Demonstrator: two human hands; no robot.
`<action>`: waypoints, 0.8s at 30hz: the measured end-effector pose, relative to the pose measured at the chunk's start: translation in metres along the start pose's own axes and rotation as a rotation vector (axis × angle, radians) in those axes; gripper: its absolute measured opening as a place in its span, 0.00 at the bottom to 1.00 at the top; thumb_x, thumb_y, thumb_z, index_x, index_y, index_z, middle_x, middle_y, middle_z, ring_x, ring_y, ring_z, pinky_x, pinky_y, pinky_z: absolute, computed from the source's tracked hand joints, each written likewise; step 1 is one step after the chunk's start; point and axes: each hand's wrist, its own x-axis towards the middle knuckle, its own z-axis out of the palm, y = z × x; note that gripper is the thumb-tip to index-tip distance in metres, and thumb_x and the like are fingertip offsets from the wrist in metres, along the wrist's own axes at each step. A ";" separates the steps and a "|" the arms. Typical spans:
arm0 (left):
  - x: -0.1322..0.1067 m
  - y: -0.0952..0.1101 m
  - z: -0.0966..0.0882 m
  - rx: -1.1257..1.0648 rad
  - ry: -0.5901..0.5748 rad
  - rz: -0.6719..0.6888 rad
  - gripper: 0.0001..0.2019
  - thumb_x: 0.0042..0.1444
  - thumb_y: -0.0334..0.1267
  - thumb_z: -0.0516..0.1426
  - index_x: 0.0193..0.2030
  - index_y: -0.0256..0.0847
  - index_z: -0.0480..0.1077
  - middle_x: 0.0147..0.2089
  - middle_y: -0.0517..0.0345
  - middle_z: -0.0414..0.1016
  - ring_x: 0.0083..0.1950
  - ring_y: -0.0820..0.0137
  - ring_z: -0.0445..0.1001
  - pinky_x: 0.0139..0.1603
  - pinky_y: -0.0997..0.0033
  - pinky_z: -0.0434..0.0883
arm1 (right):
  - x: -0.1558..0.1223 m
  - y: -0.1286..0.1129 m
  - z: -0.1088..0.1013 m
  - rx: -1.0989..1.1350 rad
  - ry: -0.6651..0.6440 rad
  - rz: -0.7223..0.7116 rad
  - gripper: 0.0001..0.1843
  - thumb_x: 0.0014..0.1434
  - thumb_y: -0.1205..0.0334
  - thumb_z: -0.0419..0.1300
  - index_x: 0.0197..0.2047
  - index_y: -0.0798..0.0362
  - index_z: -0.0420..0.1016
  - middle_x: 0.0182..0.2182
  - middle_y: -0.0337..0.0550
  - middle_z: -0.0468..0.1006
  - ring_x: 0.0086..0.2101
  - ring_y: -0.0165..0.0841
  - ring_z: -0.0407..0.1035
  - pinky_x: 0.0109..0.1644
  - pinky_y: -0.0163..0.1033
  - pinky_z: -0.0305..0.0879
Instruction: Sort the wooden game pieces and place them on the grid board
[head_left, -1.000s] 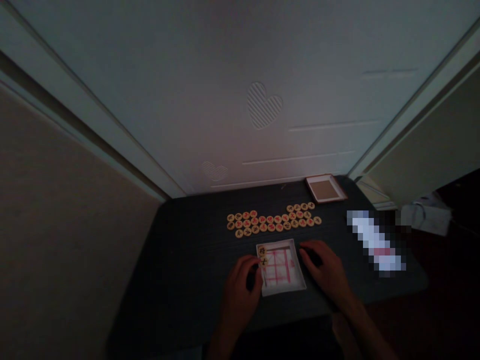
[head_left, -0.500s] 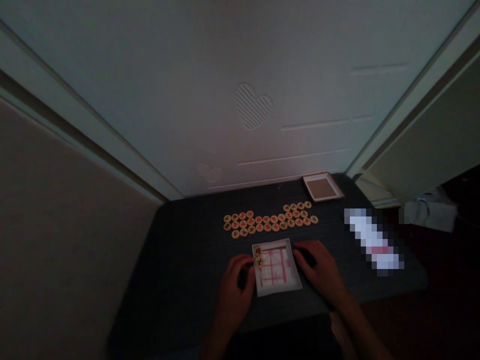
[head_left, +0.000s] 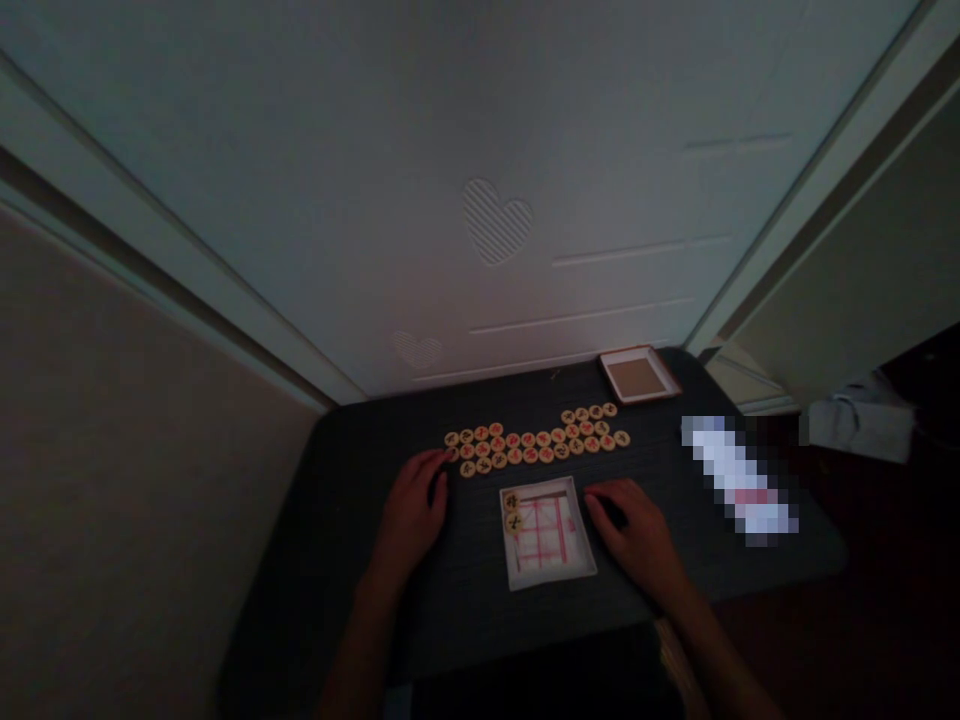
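Note:
Round wooden xiangqi pieces (head_left: 530,455) with red or black characters lie in uneven rows on the dark table. My left hand (head_left: 412,508) is at the left end of these rows. Its fingertips reach a piece (head_left: 451,455) there, and the thumb stands apart. A shallow white box (head_left: 553,581) sits in front of me, with a paper marked in pink lines inside. Two black-character pieces (head_left: 513,522) lie one behind the other along the box's left side. Just right of the box rests my right hand (head_left: 634,525), fingers loosely bent, thumb apart, holding nothing visible.
An upturned box lid (head_left: 637,378) lies at the table's back right, against the white panel (head_left: 480,120) with raised hearts. A pixelated object (head_left: 739,480) is on the right of the dark table (head_left: 337,560). A wall stands at the left.
My left hand has left the white box's left edge and moved left and away from me to the leftmost pieces. My right hand stays beside the box. The view has shifted slightly.

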 end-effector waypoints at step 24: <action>-0.004 -0.004 0.006 0.024 0.051 0.018 0.11 0.62 0.40 0.58 0.51 0.44 0.71 0.57 0.50 0.77 0.58 0.55 0.73 0.59 0.48 0.70 | 0.001 0.000 0.000 -0.021 -0.005 0.014 0.09 0.68 0.57 0.57 0.43 0.48 0.78 0.39 0.45 0.82 0.41 0.40 0.76 0.47 0.47 0.73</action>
